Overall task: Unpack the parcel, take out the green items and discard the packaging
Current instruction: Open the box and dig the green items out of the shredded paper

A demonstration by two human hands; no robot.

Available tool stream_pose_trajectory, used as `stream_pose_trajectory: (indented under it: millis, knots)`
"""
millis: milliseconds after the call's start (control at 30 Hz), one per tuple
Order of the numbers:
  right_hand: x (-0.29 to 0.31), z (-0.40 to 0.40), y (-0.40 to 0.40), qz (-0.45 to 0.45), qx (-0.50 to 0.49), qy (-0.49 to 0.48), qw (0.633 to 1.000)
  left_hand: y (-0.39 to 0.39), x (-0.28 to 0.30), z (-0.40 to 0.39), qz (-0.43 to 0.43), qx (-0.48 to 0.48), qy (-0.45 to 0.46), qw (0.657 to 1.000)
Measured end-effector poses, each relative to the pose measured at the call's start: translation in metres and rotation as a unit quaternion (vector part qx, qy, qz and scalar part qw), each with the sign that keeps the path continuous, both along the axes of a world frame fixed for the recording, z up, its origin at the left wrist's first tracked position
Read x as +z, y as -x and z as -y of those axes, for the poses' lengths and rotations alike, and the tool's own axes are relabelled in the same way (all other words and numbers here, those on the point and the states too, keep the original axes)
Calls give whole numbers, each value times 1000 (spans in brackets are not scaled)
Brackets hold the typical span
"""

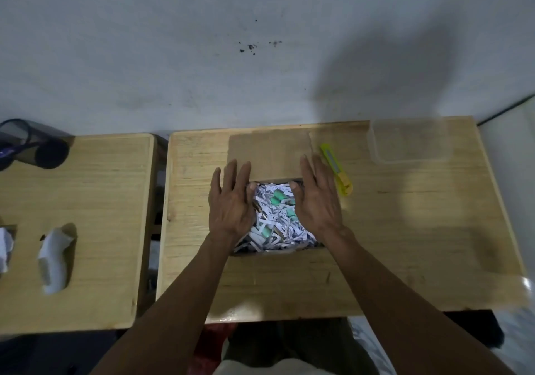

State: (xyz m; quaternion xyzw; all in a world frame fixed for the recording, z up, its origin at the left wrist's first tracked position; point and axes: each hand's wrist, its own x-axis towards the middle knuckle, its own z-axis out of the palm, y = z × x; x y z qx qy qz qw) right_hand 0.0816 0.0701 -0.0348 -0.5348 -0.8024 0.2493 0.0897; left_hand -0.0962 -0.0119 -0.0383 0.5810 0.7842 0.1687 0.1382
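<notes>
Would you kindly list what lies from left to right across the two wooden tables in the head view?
Crumpled white paper wad → left hand → shredded paper filling of the open cardboard box → right hand → yellow-green utility knife → clear plastic container.

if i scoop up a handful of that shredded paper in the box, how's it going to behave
The shredded paper is probably very light and floppy, since it lies as loose, tangled strips. It likely won't lift as one clump; strips may spill over the box rim. The green items sit half buried, so some could come along.
</notes>
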Motion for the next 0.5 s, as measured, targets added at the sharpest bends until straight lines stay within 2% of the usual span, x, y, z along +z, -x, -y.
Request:
stream_pose_trajectory:
  millis: [133, 200, 300, 433, 500]
  knots:
    - [25, 22, -12, -74, -1, -37, 997, -15, 19, 23, 29, 21, -107, 994]
    - [26, 40, -15, -83, 10, -21, 996, -29, 22, 38, 63, 29, -119, 990]
    - [12, 56, -9, -75, 26, 5, 997, -52, 14, 51, 113, 70, -67, 989]
    - [-4, 56, -2, -27, 51, 28, 998, -73, 3, 48, 116, 128, -4, 985]
    - [-8, 54, 1, -5, 44, 56, 997, -75, -1, 41, 146, 158, 33, 976]
